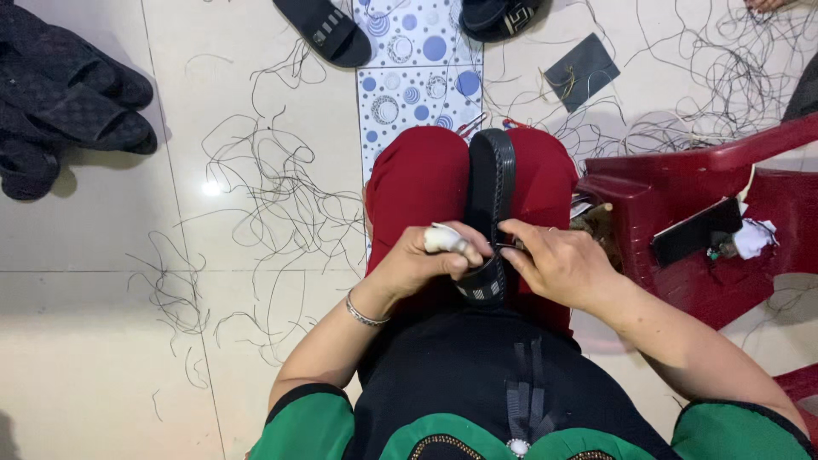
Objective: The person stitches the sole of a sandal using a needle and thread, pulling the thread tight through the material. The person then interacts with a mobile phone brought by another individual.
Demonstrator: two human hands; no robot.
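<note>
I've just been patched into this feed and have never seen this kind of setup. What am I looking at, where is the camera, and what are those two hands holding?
There is no machine here: one camera sits on a person's head and looks straight down at their lap and the tiled floor. The person is seated, knees in red, with a black sandal wedged upright between them. The left hand, one finger wrapped in white tape, grips the near end of the sandal. The right hand pinches something small at the sandal's edge; it is too small to tell what. Loose dark threads lie scattered over the floor. A pile of dark sandals sits at far left, two more at the top, and a red plastic stool holding odds and ends stands at right.
</note>
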